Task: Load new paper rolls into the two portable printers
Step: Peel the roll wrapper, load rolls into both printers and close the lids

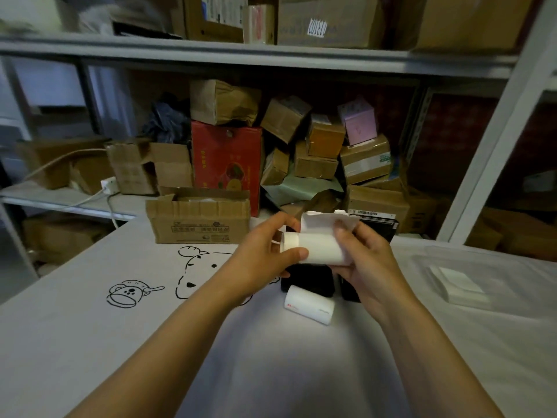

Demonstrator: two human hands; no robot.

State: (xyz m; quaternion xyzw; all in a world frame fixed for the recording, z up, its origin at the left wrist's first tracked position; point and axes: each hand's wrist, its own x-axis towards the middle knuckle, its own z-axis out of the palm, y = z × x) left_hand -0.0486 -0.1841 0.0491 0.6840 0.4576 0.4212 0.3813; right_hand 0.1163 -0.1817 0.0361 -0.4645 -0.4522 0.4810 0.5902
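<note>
Both my hands hold a white paper roll above the table. My left hand grips its left end with thumb and fingers. My right hand holds the right end and pinches a torn flap of white wrapper lifted off the roll. Under my hands lies a black printer, mostly hidden. A second black printer shows behind my right hand. Another wrapped white roll with a small red mark lies on the table in front of the printer.
The table wears a white cloth with cartoon drawings. An open cardboard box stands at the table's back edge. A clear tray with white paper lies at the right. Shelves piled with boxes rise behind.
</note>
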